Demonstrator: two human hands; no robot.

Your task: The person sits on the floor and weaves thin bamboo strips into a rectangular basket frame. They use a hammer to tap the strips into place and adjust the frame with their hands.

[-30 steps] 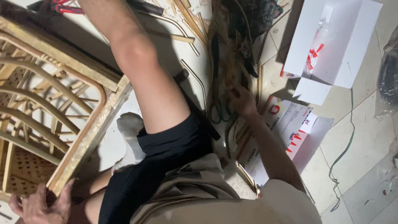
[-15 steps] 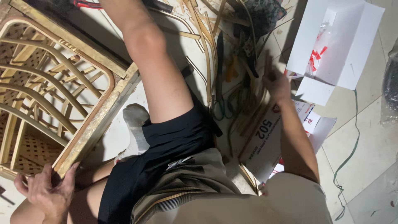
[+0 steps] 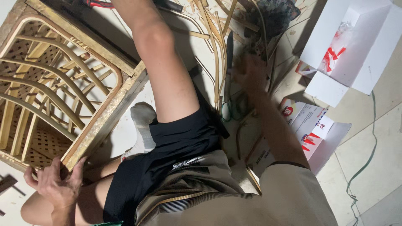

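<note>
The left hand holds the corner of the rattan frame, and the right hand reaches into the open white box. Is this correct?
Not quite. In the head view the right hand reaches to the cane strips on the floor, not the open white box. The left hand does hold the rattan frame corner.

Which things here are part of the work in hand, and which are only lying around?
In the work:
- left hand gripping the rattan frame
- right hand, blurred, reaching into the cane strips

Lying about:
- white open box
- printed carton
- green cable
- white cloth
</note>
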